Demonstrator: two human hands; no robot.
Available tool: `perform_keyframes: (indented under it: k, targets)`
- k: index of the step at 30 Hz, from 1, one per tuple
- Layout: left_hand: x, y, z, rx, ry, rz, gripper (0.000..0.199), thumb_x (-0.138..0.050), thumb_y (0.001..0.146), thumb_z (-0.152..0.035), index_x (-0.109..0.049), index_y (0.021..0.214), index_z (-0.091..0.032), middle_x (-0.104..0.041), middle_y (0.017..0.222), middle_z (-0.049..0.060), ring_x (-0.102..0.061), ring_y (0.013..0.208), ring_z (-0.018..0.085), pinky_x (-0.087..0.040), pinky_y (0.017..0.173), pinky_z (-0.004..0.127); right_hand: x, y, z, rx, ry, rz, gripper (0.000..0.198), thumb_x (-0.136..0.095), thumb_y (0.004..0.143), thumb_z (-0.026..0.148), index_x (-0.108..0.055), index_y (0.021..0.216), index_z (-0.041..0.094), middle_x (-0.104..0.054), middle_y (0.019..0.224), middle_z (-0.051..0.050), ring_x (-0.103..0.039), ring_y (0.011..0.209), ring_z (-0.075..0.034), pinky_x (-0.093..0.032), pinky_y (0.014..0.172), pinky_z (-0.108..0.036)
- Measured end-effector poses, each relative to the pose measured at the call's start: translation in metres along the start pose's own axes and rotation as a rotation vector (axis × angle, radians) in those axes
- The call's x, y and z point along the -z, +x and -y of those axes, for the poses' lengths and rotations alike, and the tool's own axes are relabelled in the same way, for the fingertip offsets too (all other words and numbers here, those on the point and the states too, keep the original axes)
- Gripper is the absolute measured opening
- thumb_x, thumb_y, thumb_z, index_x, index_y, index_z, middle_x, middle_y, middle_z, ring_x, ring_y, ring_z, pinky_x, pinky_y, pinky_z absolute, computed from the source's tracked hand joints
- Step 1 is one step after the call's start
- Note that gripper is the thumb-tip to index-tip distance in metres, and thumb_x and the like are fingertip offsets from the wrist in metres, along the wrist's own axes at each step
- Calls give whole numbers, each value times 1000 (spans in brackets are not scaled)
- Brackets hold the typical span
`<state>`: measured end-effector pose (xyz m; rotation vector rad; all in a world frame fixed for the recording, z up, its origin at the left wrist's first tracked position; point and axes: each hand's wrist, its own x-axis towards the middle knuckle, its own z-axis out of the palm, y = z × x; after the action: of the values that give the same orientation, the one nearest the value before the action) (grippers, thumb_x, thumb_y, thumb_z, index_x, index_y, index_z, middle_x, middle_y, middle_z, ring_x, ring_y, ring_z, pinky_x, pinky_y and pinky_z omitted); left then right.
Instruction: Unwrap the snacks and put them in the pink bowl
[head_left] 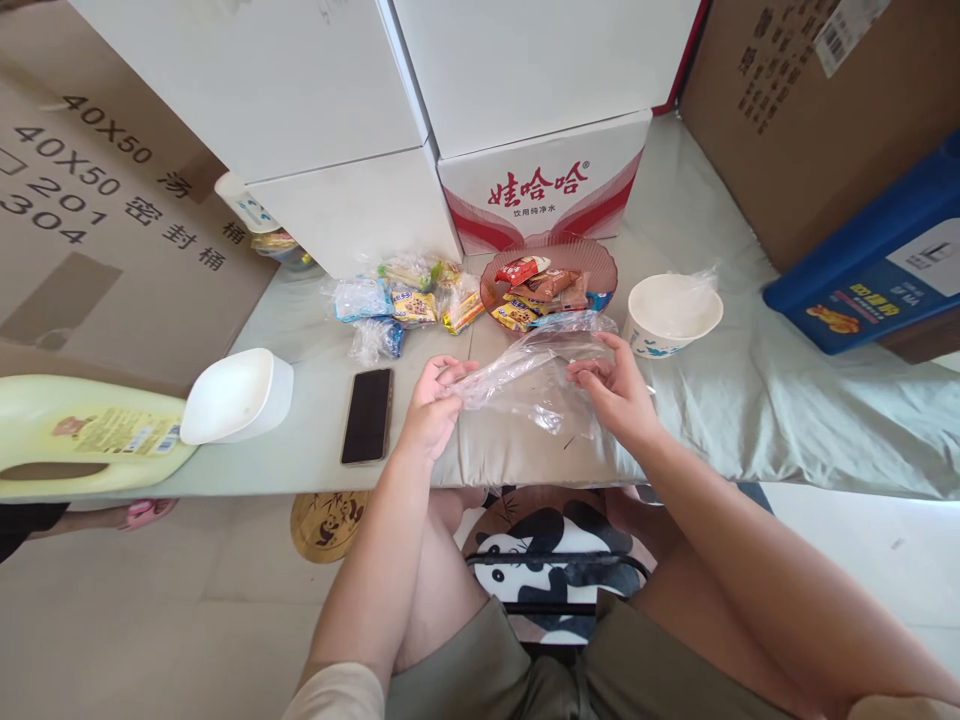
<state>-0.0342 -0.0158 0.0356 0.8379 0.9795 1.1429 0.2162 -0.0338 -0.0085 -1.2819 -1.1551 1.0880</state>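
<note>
A clear plastic bag (pixel 525 375) is stretched between my two hands, just above the front of the cloth-covered table. My left hand (pixel 435 400) pinches its left end between thumb and fingers. On the other side, my right hand (pixel 616 388) grips the bag's right part with bent fingers. Right behind the bag stands a pink glass bowl (pixel 499 262) with several wrapped snacks (pixel 551 285) in it. Left of that bowl lies a group of small bagged snacks (pixel 412 305). A paper tub (pixel 660 325) with thin plastic inside stands beyond my right hand.
A black phone (pixel 367 415) lies left of my left hand. Further left are a white square bowl (pixel 236 395) and a pale yellow jug (pixel 90 430). White boxes (pixel 540 190) line the back; a blue container (pixel 870 260) leans at the right. Cardboard boxes (pixel 112 190) flank the table.
</note>
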Motion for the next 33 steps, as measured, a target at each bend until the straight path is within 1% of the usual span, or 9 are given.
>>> perform_keyframes:
  k: [3, 5, 10, 14, 18, 22, 25, 30, 33]
  targets:
    - [1, -4, 0, -24, 24, 133, 58, -77, 53, -5, -57, 103, -25, -65, 125, 5, -61, 118, 21, -50, 88, 27, 0, -1, 2, -46, 22, -58, 46, -49, 86, 28, -32, 128, 28, -65, 96, -2, -63, 63, -13, -54, 65, -32]
    - [2, -4, 2, 11, 112, 172, 54, -83, 56, -13, -62, 104, -23, -64, 127, 7, -61, 116, 22, -50, 90, 29, 1, -1, 4, -71, -2, -65, 43, -47, 86, 27, -33, 127, 28, -65, 94, -1, -55, 51, -11, -47, 52, -28]
    - [4, 1, 8, 51, 372, -42, 28, -82, 63, -28, -65, 82, -17, -70, 81, 4, -63, 76, 14, -46, 70, 22, 5, -2, 7, -27, -91, -85, 41, -47, 85, 25, -38, 125, 27, -65, 89, -1, -40, 46, -9, -34, 44, -26]
    - [5, 4, 1, 55, 204, -90, 20, -76, 63, -26, -61, 74, -17, -68, 72, 1, -60, 68, 12, -41, 61, 20, 7, -2, 8, 4, -128, -91, 40, -48, 85, 24, -43, 124, 24, -65, 87, -2, -40, 47, -10, -33, 45, -26]
    - [8, 4, -8, 95, 38, -60, 14, -69, 61, -25, -59, 68, -17, -64, 69, 2, -64, 72, 15, -46, 65, 23, 8, -3, 9, 14, -177, -91, 36, -48, 86, 26, -45, 122, 24, -65, 87, -2, -40, 47, -9, -33, 46, -25]
    - [10, 2, -7, 111, 54, -1, 13, -69, 62, -22, -62, 70, -16, -62, 70, 1, -67, 77, 16, -49, 68, 24, 8, -2, 8, 30, -193, -83, 33, -48, 86, 26, -47, 119, 23, -65, 86, -2, -43, 49, -9, -34, 48, -25]
    - [9, 2, -4, 113, 119, 10, 21, -75, 59, -13, -60, 73, -17, -63, 70, -1, -64, 69, 12, -48, 65, 21, 8, -2, 8, 28, -198, -90, 31, -49, 85, 26, -48, 116, 23, -65, 85, -2, -45, 51, -10, -35, 49, -25]
    - [7, 3, -8, 131, 25, -103, 32, -78, 66, -26, -56, 88, -20, -66, 73, -2, -58, 52, 8, -39, 46, 16, 8, -2, 10, 20, -199, -95, 28, -50, 84, 26, -49, 111, 23, -66, 84, -2, -45, 52, -11, -35, 49, -25]
    - [7, 4, -11, 91, -79, -126, 39, -80, 67, -31, -54, 95, -22, -68, 85, -1, -65, 61, 9, -47, 53, 18, 8, -2, 11, 17, -199, -91, 25, -51, 83, 26, -50, 109, 23, -67, 84, -2, -45, 51, -11, -35, 49, -25]
